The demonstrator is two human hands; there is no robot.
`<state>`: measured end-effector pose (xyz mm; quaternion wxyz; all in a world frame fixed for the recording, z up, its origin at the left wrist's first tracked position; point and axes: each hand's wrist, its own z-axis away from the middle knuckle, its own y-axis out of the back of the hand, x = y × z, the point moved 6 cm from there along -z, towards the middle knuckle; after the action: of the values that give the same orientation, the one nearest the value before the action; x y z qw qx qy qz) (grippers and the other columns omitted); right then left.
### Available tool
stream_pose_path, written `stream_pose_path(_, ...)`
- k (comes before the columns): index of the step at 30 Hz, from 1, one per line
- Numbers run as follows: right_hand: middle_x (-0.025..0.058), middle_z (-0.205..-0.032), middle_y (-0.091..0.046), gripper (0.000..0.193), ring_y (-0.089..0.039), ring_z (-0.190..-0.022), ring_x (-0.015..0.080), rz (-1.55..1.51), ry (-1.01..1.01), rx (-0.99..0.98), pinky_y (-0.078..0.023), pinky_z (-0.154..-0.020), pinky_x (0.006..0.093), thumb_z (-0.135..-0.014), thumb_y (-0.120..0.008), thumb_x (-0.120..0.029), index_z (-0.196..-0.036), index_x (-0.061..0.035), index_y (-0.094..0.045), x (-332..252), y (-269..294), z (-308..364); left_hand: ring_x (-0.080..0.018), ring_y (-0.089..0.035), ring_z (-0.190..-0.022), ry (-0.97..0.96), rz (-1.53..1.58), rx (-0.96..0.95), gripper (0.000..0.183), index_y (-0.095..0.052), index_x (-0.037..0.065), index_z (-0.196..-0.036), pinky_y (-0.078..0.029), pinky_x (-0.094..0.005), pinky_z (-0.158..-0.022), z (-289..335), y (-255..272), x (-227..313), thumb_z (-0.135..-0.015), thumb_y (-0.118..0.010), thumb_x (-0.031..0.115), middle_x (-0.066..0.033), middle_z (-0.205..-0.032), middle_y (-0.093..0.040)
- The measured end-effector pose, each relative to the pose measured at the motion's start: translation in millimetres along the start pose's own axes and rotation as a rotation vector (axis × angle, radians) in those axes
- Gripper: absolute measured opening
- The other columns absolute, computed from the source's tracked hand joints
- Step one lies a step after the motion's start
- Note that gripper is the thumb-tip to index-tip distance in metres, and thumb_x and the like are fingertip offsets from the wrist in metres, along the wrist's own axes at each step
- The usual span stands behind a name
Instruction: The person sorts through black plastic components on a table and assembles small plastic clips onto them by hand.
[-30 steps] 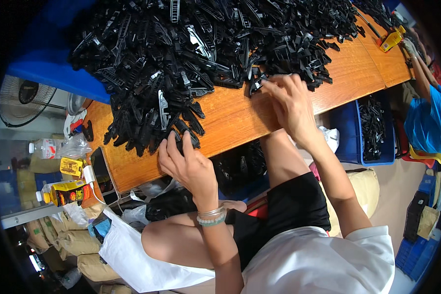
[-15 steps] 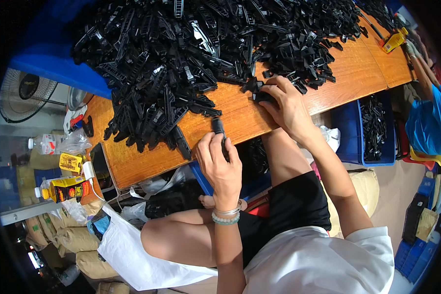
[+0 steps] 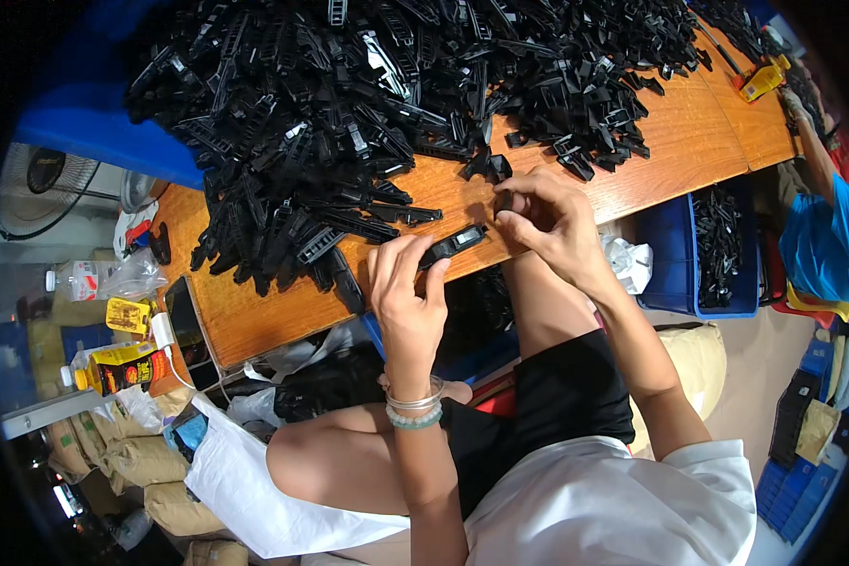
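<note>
My left hand (image 3: pixel 406 288) is closed on one end of a long black plastic piece (image 3: pixel 456 243), which points right, just above the table's near edge. Facing its free end, my right hand (image 3: pixel 554 215) pinches a small dark part (image 3: pixel 506 200) between thumb and fingers. The two pieces are apart. Just beyond the right fingertips lies a loose black clip-like piece (image 3: pixel 487 166). Past both hands, a large heap of black plastic parts (image 3: pixel 321 123) covers much of the wooden table (image 3: pixel 670 160), long slotted pieces mostly on the left and shorter ones on the right.
A blue bin (image 3: pixel 657 255) with black parts stands under the table at right. At left are a fan (image 3: pixel 42 189), a yellow-labelled bottle (image 3: pixel 127 366) and a white power adapter (image 3: pixel 163 332). A yellow bottle (image 3: pixel 764 79) lies near another person's arm (image 3: pixel 811 141) at far right.
The long piece in my left hand has swung from pointing away to pointing right. My right hand has lifted the small part off the table and turned it toward the left hand.
</note>
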<state>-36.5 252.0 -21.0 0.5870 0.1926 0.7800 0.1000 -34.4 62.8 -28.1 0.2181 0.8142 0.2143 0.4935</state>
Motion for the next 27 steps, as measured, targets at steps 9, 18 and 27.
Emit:
stream_pose_path(9,0.0108,-0.091,-0.059,0.025,-0.058,-0.091,0.0257,0.036,-0.012,-0.215,-0.047,-0.081,0.0344,-0.074,-0.072,-0.001,-0.098,0.0016,-0.07,11,-3,5,-0.0268,-0.056,-0.087,-0.002,0.068,-0.071,0.021,-0.068,-0.003,-0.095,-0.046,-0.0354,-0.08,-4,-2,-4,-0.074,-0.069,-0.005,-0.011,-0.093,-0.062)
stream_pose_path(18,0.0116,-0.095,-0.06,0.026,-0.058,-0.093,0.0275,0.027,0.069,-0.279,-0.047,-0.081,0.0356,-0.074,-0.072,0.001,-0.1,0.0022,-0.07,-4,-21,3,-0.0265,-0.055,-0.085,-0.046,0.109,-0.124,0.024,-0.068,-0.003,-0.095,-0.046,-0.0353,-0.079,-10,-7,-2,-0.072,-0.07,-0.006,-0.0105,-0.091,-0.062)
stream_pose_path(27,0.014,-0.094,-0.061,0.021,-0.062,-0.086,0.0321,0.104,0.034,-0.204,-0.05,-0.077,0.0361,-0.081,-0.067,-0.006,-0.101,0.0019,-0.065,-8,4,22,-0.0256,-0.059,-0.086,-0.109,-0.215,0.246,0.029,-0.067,0.0,-0.109,-0.048,-0.0338,-0.074,1,27,-11,-0.081,-0.063,-0.007,-0.0135,-0.102,-0.058)
